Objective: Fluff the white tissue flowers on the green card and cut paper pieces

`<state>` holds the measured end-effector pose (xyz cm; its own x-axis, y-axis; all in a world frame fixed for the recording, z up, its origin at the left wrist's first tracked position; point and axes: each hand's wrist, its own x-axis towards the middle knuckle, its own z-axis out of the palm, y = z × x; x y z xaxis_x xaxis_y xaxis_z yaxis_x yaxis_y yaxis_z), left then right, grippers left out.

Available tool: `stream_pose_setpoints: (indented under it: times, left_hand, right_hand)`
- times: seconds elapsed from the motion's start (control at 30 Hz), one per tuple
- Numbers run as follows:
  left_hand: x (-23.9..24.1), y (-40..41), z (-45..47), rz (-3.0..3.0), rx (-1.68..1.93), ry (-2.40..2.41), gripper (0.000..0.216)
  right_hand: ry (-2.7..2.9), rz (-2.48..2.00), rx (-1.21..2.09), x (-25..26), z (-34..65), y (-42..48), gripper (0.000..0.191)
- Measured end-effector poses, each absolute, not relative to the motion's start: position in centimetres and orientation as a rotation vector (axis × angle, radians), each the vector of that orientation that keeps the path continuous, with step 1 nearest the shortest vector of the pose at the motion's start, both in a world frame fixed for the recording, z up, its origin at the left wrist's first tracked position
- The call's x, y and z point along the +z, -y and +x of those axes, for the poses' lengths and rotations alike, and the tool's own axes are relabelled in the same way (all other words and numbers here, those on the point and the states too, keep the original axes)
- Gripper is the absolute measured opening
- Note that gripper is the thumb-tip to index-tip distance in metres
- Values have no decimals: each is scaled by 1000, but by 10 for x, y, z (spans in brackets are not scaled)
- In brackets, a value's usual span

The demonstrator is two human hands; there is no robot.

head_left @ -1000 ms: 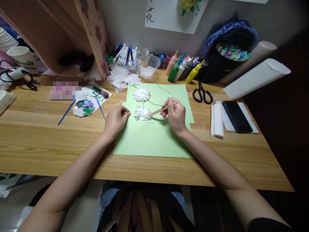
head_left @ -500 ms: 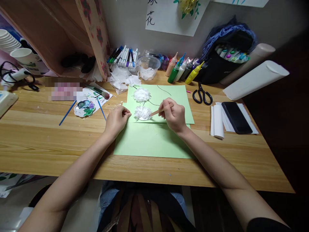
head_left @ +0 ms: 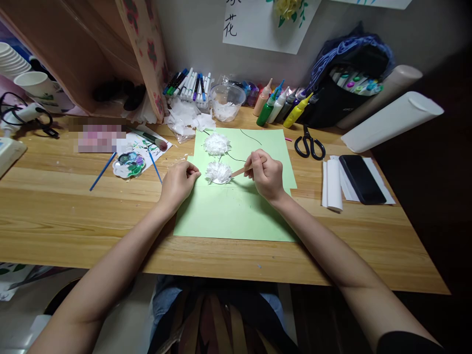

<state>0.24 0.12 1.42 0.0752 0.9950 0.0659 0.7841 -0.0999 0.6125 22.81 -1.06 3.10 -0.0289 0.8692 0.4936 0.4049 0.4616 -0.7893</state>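
My right hand [head_left: 266,176] is closed around a flat wooden craft stick [head_left: 239,171]. The stick's tip touches the right side of a white ruffled paper flower [head_left: 217,172]. A second white ruffled flower [head_left: 217,144] lies just above it, and thin black curved lines run over the green sheet [head_left: 265,140] around them. This sheet overlaps another green sheet [head_left: 228,216] beneath. My left hand [head_left: 179,183] rests at the sheets' left edge, thumb and fingers pressed together; whether anything is pinched in them is hidden.
Black-handled scissors [head_left: 309,146] and a phone [head_left: 361,179] lie to the right. Behind the paper stand paint bottles [head_left: 280,109], a clear tub [head_left: 227,102] and markers [head_left: 191,86]. To the left are a paint palette [head_left: 129,164] and a blue brush [head_left: 103,171].
The stick's tip has shifted very slightly to the right along the lower flower's edge. Both hands stay in nearly the same place.
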Motion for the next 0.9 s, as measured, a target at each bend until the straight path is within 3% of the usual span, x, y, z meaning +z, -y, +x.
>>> stream_pose_setpoints:
  times: [0.7, 0.9]
  left_hand:
    - [11, -2, 1, 1953, 695, -1748, 8]
    - [10, -3, 0, 1949, 702, -1742, 7]
  right_hand:
    - [1749, -1040, 429, 21, 222, 11, 37]
    - [1696, -1066, 555, 33, 226, 7, 37]
